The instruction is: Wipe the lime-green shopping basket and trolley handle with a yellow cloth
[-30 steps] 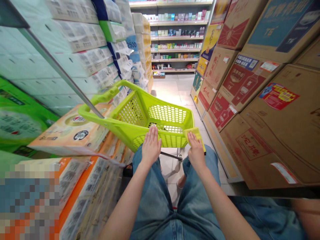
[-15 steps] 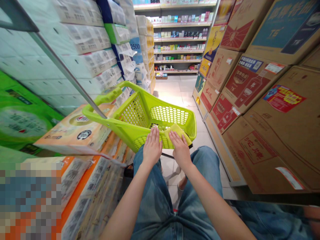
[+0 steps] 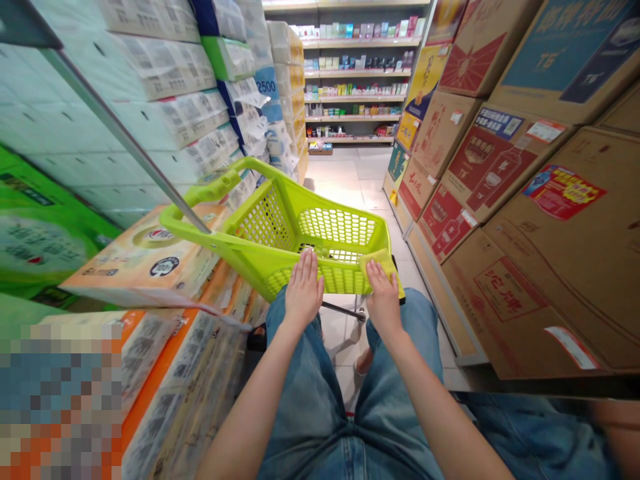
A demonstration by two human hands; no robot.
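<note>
A lime-green shopping cart point(image 3: 342, 278) with perforated basket walls stands across the aisle in front of my knees. My left hand point(image 3: 303, 293) lies on its near rim, fingers stretched out flat, with nothing in it. Toward the cart's right front corner, my right hand point(image 3: 383, 300) presses a folded yellow cloth point(image 3: 381, 256) against the rim. The fingers lie over the cloth, and part of it drapes down the outer side. The basket's visible floor shows a grid of holes.
Tissue packs point(image 3: 165, 67) are stacked on the left, with an orange carton point(image 3: 125, 257) beside the cart handle. Brown cartons point(image 3: 545, 267) rise on the right. Stocked shelves point(image 3: 355, 70) close the aisle's far end. Another person's jeans point(image 3: 540, 437) show at lower right.
My right hand has slid the yellow cloth rightward along the rim to the cart's corner. My left hand stays flat on the rim.
</note>
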